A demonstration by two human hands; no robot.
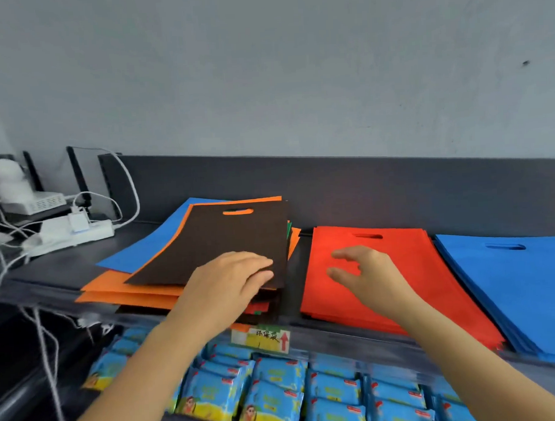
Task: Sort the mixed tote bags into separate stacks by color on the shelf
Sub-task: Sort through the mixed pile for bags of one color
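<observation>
Count the job as partly done. Find two single-colour stacks on the shelf [59, 267]: the red stack [384, 285] in the middle and the blue stack [521, 288] just beside it at the right end, with a narrow gap between. Treat both as settled, judging by their squared edges.

Look just left of the red stack for the mixed pile [164, 279] — not yet sorted. Note the dark brown bag [214, 245] lying askew on top, the orange bags [130, 290] under it, one blue bag [150, 244] fanning out at the far left, and slivers of green and red at the right and near edges. Expect to find no separate orange, brown or green stack anywhere in view. Reckon most of the work as outstanding: splitting this pile by colour and starting new stacks. Allow for tight space, since a power strip [73, 235] and cables take up the left end of the shelf.

Note the left hand [228, 276] laid on the near right corner of the brown bag, fingers fairly straight across the cloth — pressing, not clenched. Cannot tell whether the thumb hooks under the edge. Note the right hand [361, 273] hovering over the red stack, fingers loosely spread, grasping nothing.
</observation>
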